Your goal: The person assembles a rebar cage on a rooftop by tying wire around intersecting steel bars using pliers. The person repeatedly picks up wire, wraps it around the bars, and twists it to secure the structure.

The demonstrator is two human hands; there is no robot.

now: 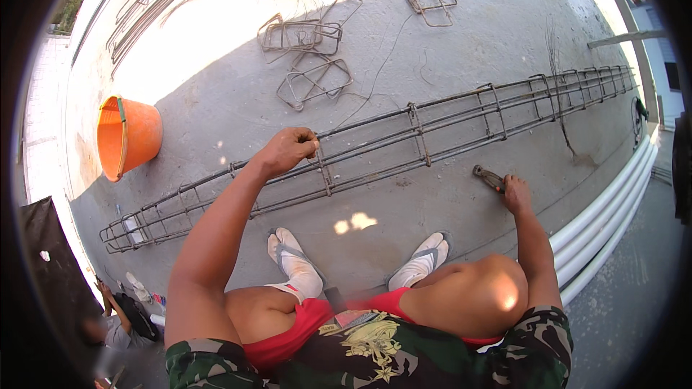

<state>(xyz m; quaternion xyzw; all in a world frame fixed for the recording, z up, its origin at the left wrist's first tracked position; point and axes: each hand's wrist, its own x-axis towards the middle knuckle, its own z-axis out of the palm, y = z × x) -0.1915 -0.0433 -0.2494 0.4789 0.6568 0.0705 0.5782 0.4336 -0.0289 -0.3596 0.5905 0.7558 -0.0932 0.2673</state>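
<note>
The long metal cage (417,130) lies on the floor (404,209), with one part of it right at the left grip (294,148) and the rest running off to both sides. The left grip is pinched on one of the cage's long bars, close to a square hoop, maybe so that spot does not wobble. Any small thing inside the fingers is too hidden to tell. The right grip (516,193) is wrapped around the handles of the pliers (490,179). Their head points away from the right grip toward the cage but does not touch it, perhaps to be kept handy. Ahead of the left grip, loose hoops (310,36) lie in a pile, likely put there to be near. The orange bucket (144,130) stands well to its left, maybe out of the way.
</note>
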